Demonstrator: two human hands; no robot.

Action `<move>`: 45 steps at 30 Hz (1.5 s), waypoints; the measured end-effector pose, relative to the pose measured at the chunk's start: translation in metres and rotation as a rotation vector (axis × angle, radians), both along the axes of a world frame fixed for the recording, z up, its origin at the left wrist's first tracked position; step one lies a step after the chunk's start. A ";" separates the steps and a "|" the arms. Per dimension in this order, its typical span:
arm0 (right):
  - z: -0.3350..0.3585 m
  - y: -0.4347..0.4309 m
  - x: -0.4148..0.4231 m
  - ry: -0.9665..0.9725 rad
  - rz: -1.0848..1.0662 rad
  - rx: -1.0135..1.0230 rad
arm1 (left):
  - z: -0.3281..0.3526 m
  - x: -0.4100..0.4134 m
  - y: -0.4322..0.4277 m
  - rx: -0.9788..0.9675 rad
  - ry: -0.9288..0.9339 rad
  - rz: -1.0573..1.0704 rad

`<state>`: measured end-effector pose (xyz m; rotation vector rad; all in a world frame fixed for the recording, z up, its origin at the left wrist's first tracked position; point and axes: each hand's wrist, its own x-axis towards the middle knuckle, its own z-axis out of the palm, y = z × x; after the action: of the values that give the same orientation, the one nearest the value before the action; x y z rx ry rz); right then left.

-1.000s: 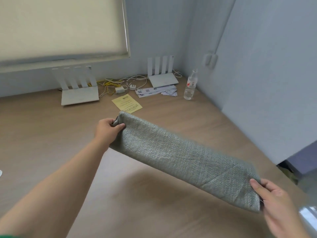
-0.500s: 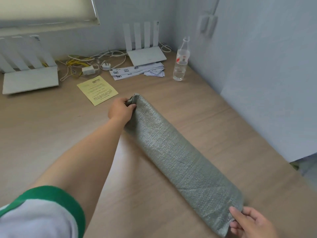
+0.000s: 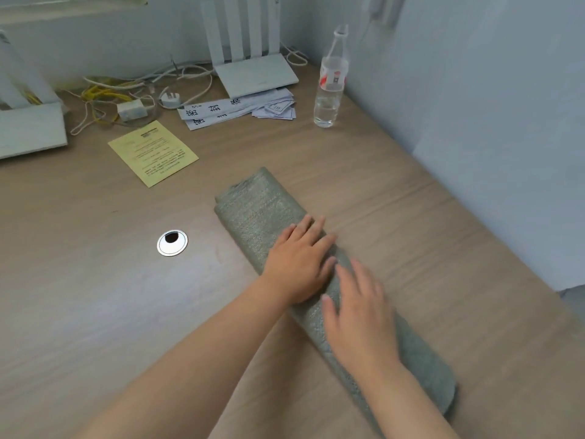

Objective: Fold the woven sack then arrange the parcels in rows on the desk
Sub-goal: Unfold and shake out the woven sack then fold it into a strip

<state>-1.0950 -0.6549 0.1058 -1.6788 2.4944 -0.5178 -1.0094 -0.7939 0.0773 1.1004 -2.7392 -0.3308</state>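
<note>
Sack (image 3: 256, 210) (middle hidden) under hands (image 3: 297, 264) (image 3: 361, 315)

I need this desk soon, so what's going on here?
A person is folding a woven sack on the desk. It lies as a long folded strip, and the left hand and right hand both press flat on its middle. No parcels are in view. A yellow sheet, papers, a water bottle and a router sit at the back.
</note>
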 end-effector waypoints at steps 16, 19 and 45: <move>-0.048 0.037 0.003 0.098 -0.120 0.284 | -0.029 0.041 -0.079 -0.018 -0.182 -0.079; -0.047 0.062 -0.004 0.091 -0.182 0.294 | -0.029 0.047 -0.099 -0.018 -0.191 -0.023; -0.031 0.079 -0.019 0.131 -0.111 0.590 | 0.038 0.099 0.027 0.562 0.130 0.364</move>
<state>-1.1144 -0.5756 0.0746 -1.3780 2.4853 0.3139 -0.9101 -0.7668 0.1157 1.6015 -2.3167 -1.1106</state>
